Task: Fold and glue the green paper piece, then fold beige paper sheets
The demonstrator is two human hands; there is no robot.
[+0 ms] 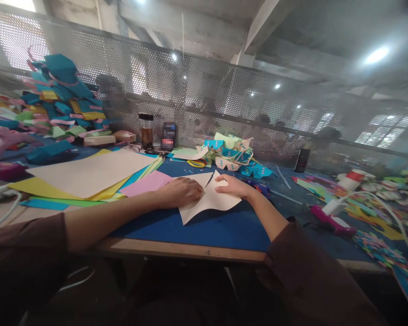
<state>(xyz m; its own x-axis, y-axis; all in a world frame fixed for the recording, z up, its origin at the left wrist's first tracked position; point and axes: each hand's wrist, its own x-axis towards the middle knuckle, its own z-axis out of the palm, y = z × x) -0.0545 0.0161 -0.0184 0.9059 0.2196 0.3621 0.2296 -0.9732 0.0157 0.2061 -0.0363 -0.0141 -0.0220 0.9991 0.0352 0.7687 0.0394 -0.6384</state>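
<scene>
A cream sheet of paper (pixel 204 203) lies near the front of the blue table, its lower edge bent and lifted. At its far edge is a narrow dark gap, and whether this is a cut or a fold I cannot tell. My left hand (pixel 182 192) is closed, its curled fingers gripping the sheet's left side. On the right side, my right hand (pixel 234 186) holds the same sheet, with thumb and fingers bent around its edge. A pink sheet (pixel 148 183) reaches under my left forearm.
Large coloured sheets (pixel 91 174) are stacked at left, before a tall heap of blue paper pieces (pixel 64 95). Behind my hands are yellow-handled scissors (pixel 196 164), dotted paper shapes (pixel 231 156), a jar (pixel 146 131) and a phone (pixel 169 136). A magenta glue gun (pixel 331 220) with a white cord lies right.
</scene>
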